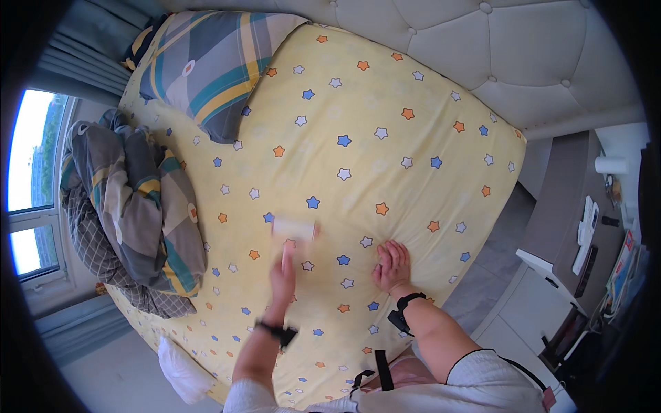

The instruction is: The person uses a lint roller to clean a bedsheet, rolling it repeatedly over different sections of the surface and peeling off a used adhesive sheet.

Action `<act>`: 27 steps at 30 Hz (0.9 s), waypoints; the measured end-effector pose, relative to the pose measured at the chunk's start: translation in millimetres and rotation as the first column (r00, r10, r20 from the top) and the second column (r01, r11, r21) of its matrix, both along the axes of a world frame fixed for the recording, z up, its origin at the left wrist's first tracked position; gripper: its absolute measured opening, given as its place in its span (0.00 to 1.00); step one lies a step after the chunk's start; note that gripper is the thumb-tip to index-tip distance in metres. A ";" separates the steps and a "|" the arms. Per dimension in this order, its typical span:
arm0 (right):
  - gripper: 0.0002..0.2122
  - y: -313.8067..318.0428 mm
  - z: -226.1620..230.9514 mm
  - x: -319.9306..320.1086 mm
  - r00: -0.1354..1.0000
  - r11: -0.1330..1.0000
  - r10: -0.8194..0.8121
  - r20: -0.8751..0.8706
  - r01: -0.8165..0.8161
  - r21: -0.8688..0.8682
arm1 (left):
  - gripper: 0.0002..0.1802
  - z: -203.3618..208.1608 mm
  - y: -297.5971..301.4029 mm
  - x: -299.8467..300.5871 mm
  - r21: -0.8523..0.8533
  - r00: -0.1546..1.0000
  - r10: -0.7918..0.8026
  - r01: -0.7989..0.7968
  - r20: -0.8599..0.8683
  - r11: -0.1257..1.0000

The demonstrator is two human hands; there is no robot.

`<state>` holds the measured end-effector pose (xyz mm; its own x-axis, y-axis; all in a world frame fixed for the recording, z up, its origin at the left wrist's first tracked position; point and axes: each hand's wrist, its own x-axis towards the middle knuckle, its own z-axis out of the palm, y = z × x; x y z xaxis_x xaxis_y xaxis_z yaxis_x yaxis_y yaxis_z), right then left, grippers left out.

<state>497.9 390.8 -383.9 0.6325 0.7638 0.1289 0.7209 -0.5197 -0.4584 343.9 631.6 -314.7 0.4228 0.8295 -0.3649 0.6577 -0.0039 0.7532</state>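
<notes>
My left hand point(282, 281) is closed around the handle of a lint roller, its index finger stretched along the handle toward the roll. The white roll point(295, 228) lies crosswise over the bed sheet and is smeared by motion. The yellow fitted sheet point(358, 148) carries orange, blue and white stars. To the right, my right hand point(393, 266) presses on the sheet with its fingers curled and nothing visible in them. Creases in the cloth run out from around it. Each wrist wears a black strap with a small block.
A plaid pillow point(213, 65) lies at the far left, below the tufted headboard point(523, 51). Bunched plaid bedding point(138, 199) is heaped by the window. A white bundle point(182, 370) sits at the near left edge. On the right stands a cabinet point(561, 199) with small items on top.
</notes>
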 end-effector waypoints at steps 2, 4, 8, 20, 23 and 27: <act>0.26 4.6 2.9 -4.4 1.000 1.000 0.017 -0.011 -0.017 0.004 | 0.24 -37.1 73.4 98.6 0.237 0.985 -0.142 0.115 0.099 0.965; 0.26 9.8 4.8 -7.7 0.999 0.998 0.049 -0.017 -0.048 0.039 | 0.32 -40.7 132.5 189.5 0.220 0.996 -0.052 0.036 0.068 0.975; 0.25 4.0 1.7 -3.2 0.999 0.999 0.048 -0.008 -0.048 0.015 | 0.35 -27.6 143.3 233.7 -0.039 0.999 -0.018 0.019 0.045 0.999; 0.25 6.3 0.5 -3.3 1.000 0.997 0.024 -0.007 -0.023 0.071 | 0.26 56.3 -140.3 -263.8 -0.381 0.898 0.261 -0.394 -0.355 0.836; 0.25 5.4 0.2 -4.5 1.000 0.997 0.015 0.014 -0.016 0.077 | 0.28 16.0 -81.7 -202.3 -0.227 0.916 0.175 -0.269 -0.361 0.936; 0.25 2.2 -3.9 -1.8 0.999 0.998 0.007 0.036 -0.009 0.061 | 0.24 -31.8 61.9 3.7 -0.073 0.996 0.087 -0.089 -0.028 0.993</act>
